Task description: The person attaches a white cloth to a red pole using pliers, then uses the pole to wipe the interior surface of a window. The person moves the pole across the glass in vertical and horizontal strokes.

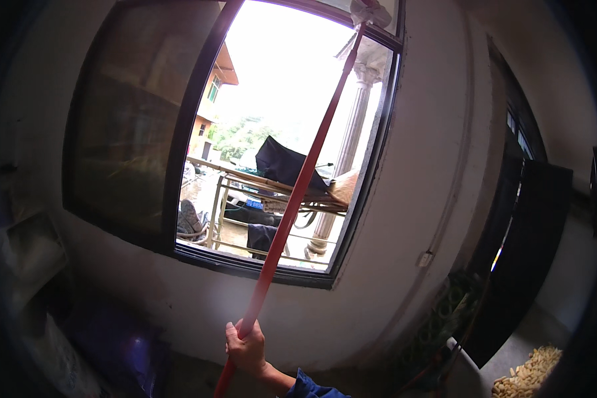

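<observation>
My right hand (pixel 246 346), at the lower middle, is closed around a long red pole (pixel 298 191). The pole slants up and right across the window opening. Its upper end meets a crumpled whitish cloth or plastic wrap (pixel 373 15) near the top of the dark window frame (pixel 194 109). The pole's lower end runs out of the picture below my hand. A blue sleeve (pixel 313 385) covers my forearm. My left hand is out of view.
A dark glass pane (pixel 129 124) stands left of the opening. Outside are a railing (pixel 229 181), a dark umbrella (pixel 283 161) and a column (pixel 350 124). A wall switch or socket (pixel 425 258), a dark door (pixel 527 248) and a corncob heap (pixel 527 373) are at right.
</observation>
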The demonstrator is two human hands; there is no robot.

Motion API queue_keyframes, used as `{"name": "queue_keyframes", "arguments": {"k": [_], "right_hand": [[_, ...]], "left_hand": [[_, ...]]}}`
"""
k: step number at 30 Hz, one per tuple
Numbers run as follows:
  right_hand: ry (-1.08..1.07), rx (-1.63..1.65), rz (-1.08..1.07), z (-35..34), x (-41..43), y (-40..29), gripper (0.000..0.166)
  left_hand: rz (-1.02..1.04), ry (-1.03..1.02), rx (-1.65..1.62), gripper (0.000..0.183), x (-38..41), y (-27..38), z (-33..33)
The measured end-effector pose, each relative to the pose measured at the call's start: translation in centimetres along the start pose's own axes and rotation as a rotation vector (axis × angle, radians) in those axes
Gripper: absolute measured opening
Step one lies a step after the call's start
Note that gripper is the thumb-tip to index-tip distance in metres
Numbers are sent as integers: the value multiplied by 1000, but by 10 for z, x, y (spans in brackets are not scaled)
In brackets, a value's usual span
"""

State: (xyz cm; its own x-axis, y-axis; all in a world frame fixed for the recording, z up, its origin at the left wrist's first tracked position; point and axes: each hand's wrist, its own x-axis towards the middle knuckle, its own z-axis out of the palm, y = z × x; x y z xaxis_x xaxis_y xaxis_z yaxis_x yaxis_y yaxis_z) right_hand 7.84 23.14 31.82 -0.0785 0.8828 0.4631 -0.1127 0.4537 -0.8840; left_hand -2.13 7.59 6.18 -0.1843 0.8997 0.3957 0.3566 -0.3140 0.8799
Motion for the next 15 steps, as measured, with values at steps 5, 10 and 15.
{"name": "queue_keyframes", "arguments": {"k": [5,10,15], "right_hand": [[12,-36,-20,23,14,-23,19],[-36,-16,-70,28,57,-47,15],[-5,53,-117,18,126,-104,15]], "left_hand": [[-112,-57,-52,30,20,-2,-23],[0,9,-66,29,62,47,-35],[-210,-169,-560,23,127,94,-27]]}}
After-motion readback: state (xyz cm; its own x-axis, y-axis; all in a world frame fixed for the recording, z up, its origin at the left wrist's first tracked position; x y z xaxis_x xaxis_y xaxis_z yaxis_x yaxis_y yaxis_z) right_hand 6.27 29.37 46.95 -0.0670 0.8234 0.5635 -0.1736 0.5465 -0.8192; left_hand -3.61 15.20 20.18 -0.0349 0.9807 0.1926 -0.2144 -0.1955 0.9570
